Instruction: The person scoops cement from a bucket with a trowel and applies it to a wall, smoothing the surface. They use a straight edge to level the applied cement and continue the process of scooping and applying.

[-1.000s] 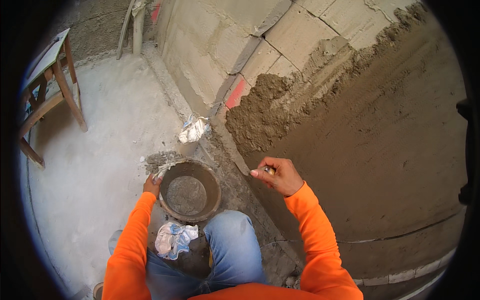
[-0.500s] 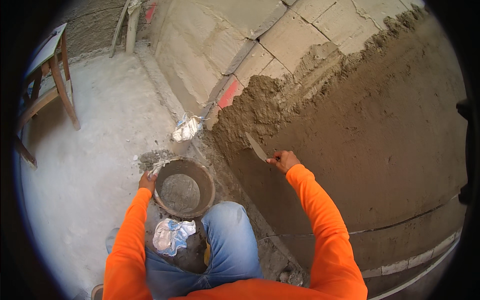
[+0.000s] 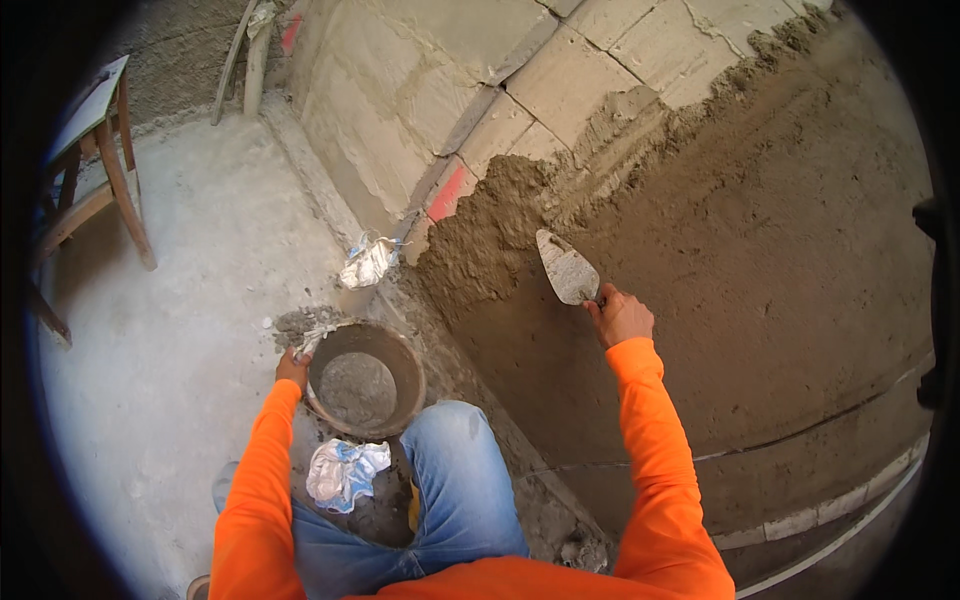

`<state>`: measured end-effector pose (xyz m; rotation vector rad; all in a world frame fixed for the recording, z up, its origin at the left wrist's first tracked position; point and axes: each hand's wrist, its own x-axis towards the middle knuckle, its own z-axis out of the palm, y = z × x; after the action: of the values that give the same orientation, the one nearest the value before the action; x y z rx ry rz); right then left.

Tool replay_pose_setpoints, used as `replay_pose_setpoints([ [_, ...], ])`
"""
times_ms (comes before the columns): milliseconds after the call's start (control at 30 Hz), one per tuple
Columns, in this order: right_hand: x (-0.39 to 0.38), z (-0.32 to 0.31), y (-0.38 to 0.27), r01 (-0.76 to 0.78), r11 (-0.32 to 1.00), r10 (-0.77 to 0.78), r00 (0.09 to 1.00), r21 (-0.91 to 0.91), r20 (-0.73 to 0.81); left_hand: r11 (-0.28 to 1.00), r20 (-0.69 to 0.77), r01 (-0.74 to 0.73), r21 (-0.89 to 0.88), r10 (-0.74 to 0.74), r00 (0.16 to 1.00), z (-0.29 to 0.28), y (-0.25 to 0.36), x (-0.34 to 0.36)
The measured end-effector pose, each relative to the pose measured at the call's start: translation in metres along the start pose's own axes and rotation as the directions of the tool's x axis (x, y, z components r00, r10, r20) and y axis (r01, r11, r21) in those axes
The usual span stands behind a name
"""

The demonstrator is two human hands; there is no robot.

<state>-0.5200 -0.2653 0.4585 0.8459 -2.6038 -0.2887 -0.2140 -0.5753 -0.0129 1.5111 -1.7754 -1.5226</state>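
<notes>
My right hand (image 3: 617, 318) grips a trowel (image 3: 568, 268), its blade crusted with grey mortar and held over the brown plastered wall (image 3: 720, 330), beside a rough band of mortar (image 3: 490, 250). My left hand (image 3: 293, 365) is closed at the rim of a round bucket (image 3: 404, 372), on a pale rope handle (image 3: 318, 338). Wet grey mortar (image 3: 356, 385) lies in the bucket. A crumpled white-and-blue bag (image 3: 345, 475) lies below the bucket, and another crumpled bag (image 3: 365, 262) sits just above it.
A wooden bench (image 3: 120, 190) stands at the left on the grey floor (image 3: 180, 380). Pale blockwork (image 3: 565, 75) with red marks rises beyond the mortar. A post and board (image 3: 252, 70) lean in the back corner. My bent knee is below the bucket.
My right hand and trowel have moved right and upward along the wall, and the blade now shows its broad face. My left hand stays at the bucket.
</notes>
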Motion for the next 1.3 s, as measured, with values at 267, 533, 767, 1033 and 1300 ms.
replay_pose_setpoints([
  [267, 0.015, 0.032, -0.038, -0.294, 0.312, -0.533, 0.733, 0.903, 0.423, 1.0, -0.026, 0.026, 0.015, -0.026, 0.999, 0.002, -0.002, 0.001],
  [533, 0.018, 0.133, -0.062, 0.128, 0.832, -0.302, 0.921, 0.54, 0.247, 0.994, 0.013, 0.007, 0.113, -0.009, 1.0, 0.008, 0.013, -0.012],
  [767, -0.116, 0.261, -0.166, 0.541, 0.797, -0.598, 0.639, 0.269, 0.484, 0.918, 0.347, -0.376, 0.127, 0.314, 0.884, 0.047, 0.08, -0.09],
  [1033, -0.173, 0.276, -0.128, 0.107, 0.828, -0.466, 0.676, 0.55, 0.57, 0.9, 0.357, -0.423, 0.101, 0.364, 0.86, 0.039, 0.111, -0.112],
  [1300, -0.094, 0.117, -0.108, 0.276, 0.77, -0.45, 0.874, 0.575, 0.183, 0.984, 0.003, -0.115, 0.137, 0.116, 0.993, 0.014, 0.038, -0.023],
])
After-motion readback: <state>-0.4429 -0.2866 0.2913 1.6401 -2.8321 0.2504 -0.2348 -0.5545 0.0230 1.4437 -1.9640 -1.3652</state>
